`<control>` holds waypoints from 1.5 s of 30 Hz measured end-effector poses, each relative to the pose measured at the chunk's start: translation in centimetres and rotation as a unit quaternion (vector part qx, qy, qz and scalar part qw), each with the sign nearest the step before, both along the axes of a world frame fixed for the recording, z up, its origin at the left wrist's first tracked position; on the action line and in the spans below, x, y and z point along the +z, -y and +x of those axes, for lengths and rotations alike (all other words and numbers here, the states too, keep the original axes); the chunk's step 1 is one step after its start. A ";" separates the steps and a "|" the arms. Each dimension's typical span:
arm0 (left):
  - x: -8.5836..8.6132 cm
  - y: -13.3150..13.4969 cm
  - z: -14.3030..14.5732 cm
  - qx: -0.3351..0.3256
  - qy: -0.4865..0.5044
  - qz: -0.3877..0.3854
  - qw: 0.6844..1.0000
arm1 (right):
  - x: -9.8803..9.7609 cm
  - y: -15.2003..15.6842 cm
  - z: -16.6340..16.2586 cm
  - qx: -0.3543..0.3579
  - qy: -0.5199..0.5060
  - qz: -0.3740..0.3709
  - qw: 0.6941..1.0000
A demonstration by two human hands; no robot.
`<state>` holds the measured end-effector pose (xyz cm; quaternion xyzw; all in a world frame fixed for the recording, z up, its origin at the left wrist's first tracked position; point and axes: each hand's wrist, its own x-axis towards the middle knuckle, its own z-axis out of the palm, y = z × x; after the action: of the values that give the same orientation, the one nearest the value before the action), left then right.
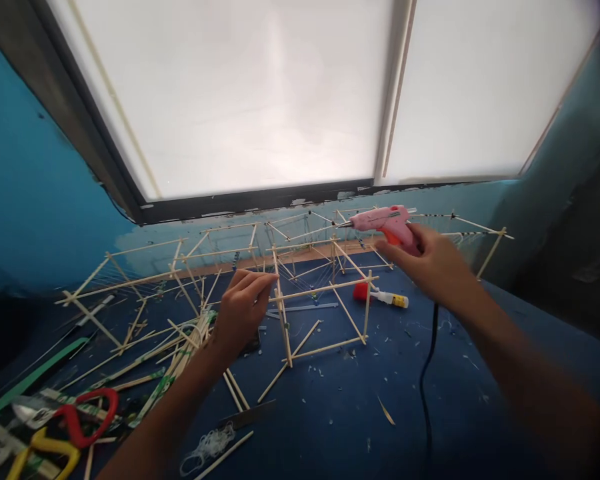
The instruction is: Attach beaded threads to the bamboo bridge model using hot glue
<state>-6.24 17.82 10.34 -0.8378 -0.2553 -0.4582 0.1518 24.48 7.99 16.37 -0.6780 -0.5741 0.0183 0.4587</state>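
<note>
My right hand [435, 263] is wrapped around the handle of a pink hot glue gun [380, 218], raised over the back right of the table. The gun's metal nozzle points left, and its orange trigger shows in front of my fingers. A clear glue stick pokes from its rear end. My left hand [245, 300] is closed in a pinch, its fingertips at a thin wooden stick [276, 263] near an upper corner of the nearest box-shaped section. That section belongs to a long frame of wooden sticks [325, 291] stretching across the table.
Scissors with red handles [111, 407], yellow handles [40, 440] and loose sticks [180, 363] crowd the left. A small glue bottle [393, 299] lies beside a red object [363, 291]. A metal blade [247, 415] and rubber bands [213, 443] lie in front. The gun's black cord [430, 360] hangs down.
</note>
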 end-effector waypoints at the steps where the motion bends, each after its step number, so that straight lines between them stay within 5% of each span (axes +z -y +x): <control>1: 0.0 0.0 0.0 -0.001 0.001 0.000 1.000 | 0.4 -0.9 -0.7 0.002 0.020 0.000 1.000; 7: -0.2 0.0 -0.1 -0.003 0.011 0.007 1.000 | 1.5 -4.8 -3.8 0.073 0.066 -0.010 0.995; 13: -0.6 0.0 -0.2 -0.004 0.011 0.017 1.000 | 2.1 -5.0 -5.5 0.084 0.087 -0.025 0.992; 36: -0.2 0.5 0.0 0.014 0.027 -0.061 0.998 | 0.1 -7.5 -2.8 0.212 0.010 -0.099 0.972; 45: -0.6 0.5 0.3 0.010 0.069 -0.118 0.991 | -0.1 -6.6 -3.9 0.163 0.075 -0.083 0.980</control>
<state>-5.94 17.35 9.75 -0.8135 -0.3257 -0.4803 0.0384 20.60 14.61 16.31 -0.6106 -0.7059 0.0898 0.3475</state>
